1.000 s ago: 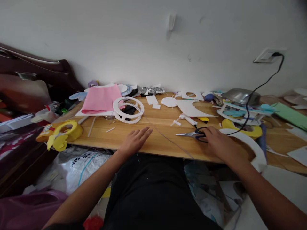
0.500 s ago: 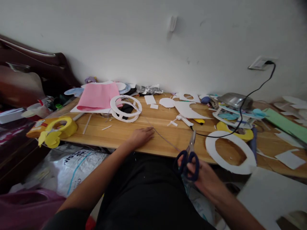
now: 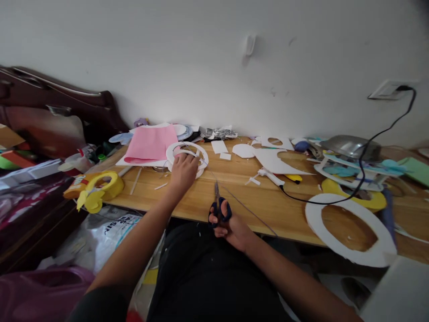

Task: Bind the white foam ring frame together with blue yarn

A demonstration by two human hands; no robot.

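My left hand (image 3: 185, 172) reaches over the near side of a white double ring frame (image 3: 170, 152), its fingers curled on the rim and their tips hidden. In my right hand (image 3: 231, 229) are dark blue-handled scissors (image 3: 219, 205), fingers through the loops and blades pointing away, almost together. A thin greyish string (image 3: 246, 207) runs from near the ring frame across the wooden table (image 3: 197, 203) and over its front edge. Left of the ring frame lies a folded pink sheet (image 3: 152, 143).
A white glue gun (image 3: 271, 176) lies at centre right, its black cord (image 3: 363, 156) running to a wall socket (image 3: 390, 91). Cut white pieces (image 3: 278, 161), a large white ring (image 3: 315, 219) and yellow tape (image 3: 112, 183) lie about. A metal bowl (image 3: 351, 146) stands at the back right.
My left hand has moved from the table's front edge up to the ring frame. My right hand has brought the scissors left, closer to the middle. The view has shifted slightly.
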